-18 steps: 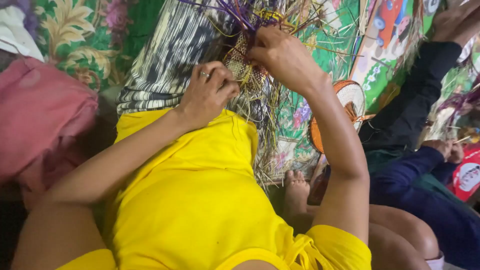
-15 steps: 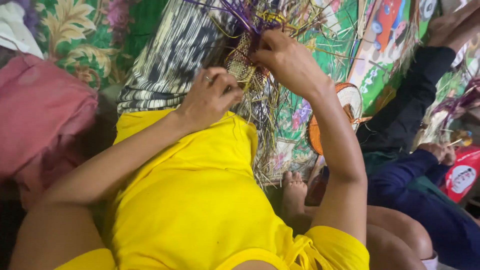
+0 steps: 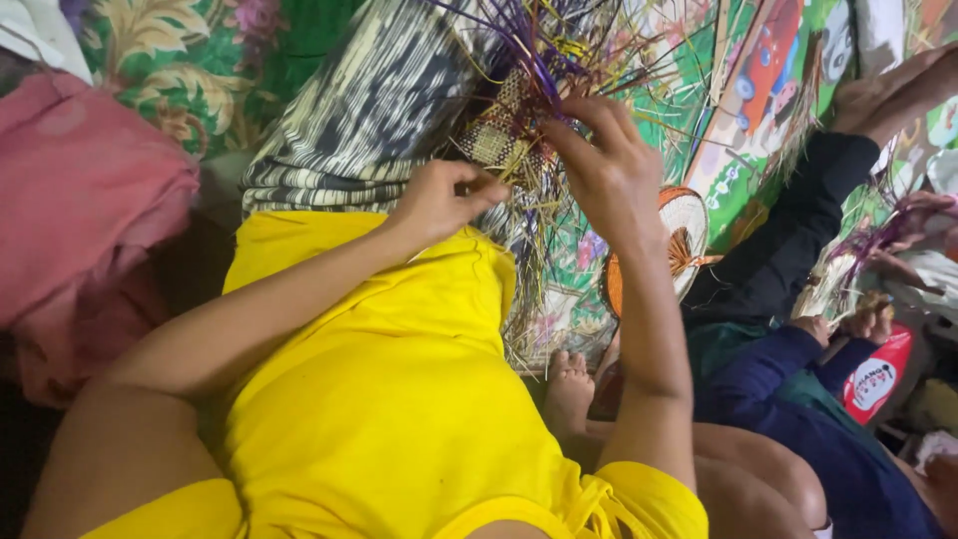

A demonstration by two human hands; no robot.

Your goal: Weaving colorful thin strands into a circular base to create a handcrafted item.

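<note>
Pinched between thumb and fingers of the left hand [image 3: 439,205] is a pale straw strand; just right, the woven straw piece [image 3: 499,135] is held over the lap, purple strands [image 3: 529,45] being clamped by the right hand [image 3: 609,165].

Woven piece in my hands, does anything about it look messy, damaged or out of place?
Nothing looks damaged. The woven piece has many loose purple and straw strands sticking out unevenly past its edge, which reads as unfinished weaving. The left hand and right hand both pinch strands at it.
</note>
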